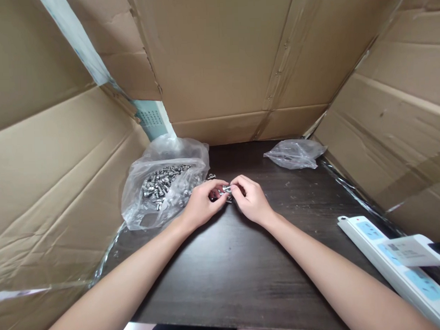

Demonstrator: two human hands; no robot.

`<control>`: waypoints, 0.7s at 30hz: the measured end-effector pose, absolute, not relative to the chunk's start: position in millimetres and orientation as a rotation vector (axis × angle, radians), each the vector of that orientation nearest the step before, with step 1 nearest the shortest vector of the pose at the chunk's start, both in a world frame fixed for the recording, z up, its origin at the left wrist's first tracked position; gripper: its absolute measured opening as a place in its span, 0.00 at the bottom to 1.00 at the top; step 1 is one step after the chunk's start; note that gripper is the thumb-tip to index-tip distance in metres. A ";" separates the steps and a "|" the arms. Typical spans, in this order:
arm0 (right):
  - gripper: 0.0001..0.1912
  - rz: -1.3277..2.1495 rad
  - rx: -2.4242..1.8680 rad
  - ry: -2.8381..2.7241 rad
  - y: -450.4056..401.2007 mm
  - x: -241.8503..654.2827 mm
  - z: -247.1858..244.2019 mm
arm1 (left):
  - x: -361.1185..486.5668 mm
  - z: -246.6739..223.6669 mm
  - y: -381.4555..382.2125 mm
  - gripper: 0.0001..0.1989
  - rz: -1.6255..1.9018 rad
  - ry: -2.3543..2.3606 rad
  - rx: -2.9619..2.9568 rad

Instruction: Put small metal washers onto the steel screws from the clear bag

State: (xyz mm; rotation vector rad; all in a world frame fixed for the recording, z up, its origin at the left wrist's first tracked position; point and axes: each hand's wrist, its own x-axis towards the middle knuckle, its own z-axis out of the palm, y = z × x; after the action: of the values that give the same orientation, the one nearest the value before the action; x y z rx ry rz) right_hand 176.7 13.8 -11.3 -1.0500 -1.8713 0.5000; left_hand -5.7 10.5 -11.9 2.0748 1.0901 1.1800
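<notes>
My left hand (206, 202) and my right hand (253, 201) meet over the middle of the dark table. The fingertips of my right hand pinch a small silver bolt (226, 188), which lies across the gap between the hands. My left hand curls around several small metal bolts; its fingers partly hide them. Just beyond my left fingers, another loose bolt (211, 176) lies on the table. Beside my left hand sits an opened clear plastic bag (134, 189) with a heap of silver bolts (165, 182) in it.
A crumpled clear plastic bag (295, 153) lies at the back right of the dark table (224, 275). A white power strip (384, 260) runs along the right edge, with a white plug or adapter (414, 250) over it. Cardboard walls (219, 54) enclose the back and both sides.
</notes>
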 end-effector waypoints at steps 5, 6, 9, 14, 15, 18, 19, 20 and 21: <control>0.09 0.495 -1.063 -1.840 14.3 176.4 -12.1 | -6.4 -10.1 11.0 0.10 1.180 1.123 2.034; 0.09 0.497 -1.065 -1.837 14.5 176.4 -12.3 | -6.3 -9.8 11.0 0.11 1.180 1.120 2.027; 0.10 0.501 -1.064 -1.831 14.5 176.4 -12.4 | -5.6 -9.3 10.6 0.12 1.190 1.111 2.011; 0.10 0.512 -1.053 -1.819 14.1 176.2 -11.1 | -5.6 -8.3 9.5 0.12 1.193 1.101 2.001; 0.10 0.513 -1.052 -1.817 14.1 176.3 -11.0 | -5.8 -8.0 9.2 0.12 1.196 1.105 1.991; 0.10 0.521 -1.051 -1.809 14.0 176.6 -10.9 | -6.1 -7.5 8.5 0.10 1.213 1.101 1.958; 0.10 0.526 -1.051 -1.807 13.9 176.7 -10.8 | -6.2 -7.5 8.3 0.10 1.220 1.091 1.950; 0.10 0.530 -1.051 -1.806 13.8 176.8 -10.7 | -6.2 -7.6 8.2 0.10 1.226 1.080 1.942; 0.10 0.533 -1.052 -1.807 13.7 176.8 -10.4 | -6.3 -7.8 8.2 0.10 1.231 1.072 1.935</control>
State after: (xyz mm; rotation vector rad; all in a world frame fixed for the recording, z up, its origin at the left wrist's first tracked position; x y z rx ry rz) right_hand 176.8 13.7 -10.4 -1.0520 -1.8067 0.5328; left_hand -6.3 8.2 -7.8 1.9345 1.0716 1.2311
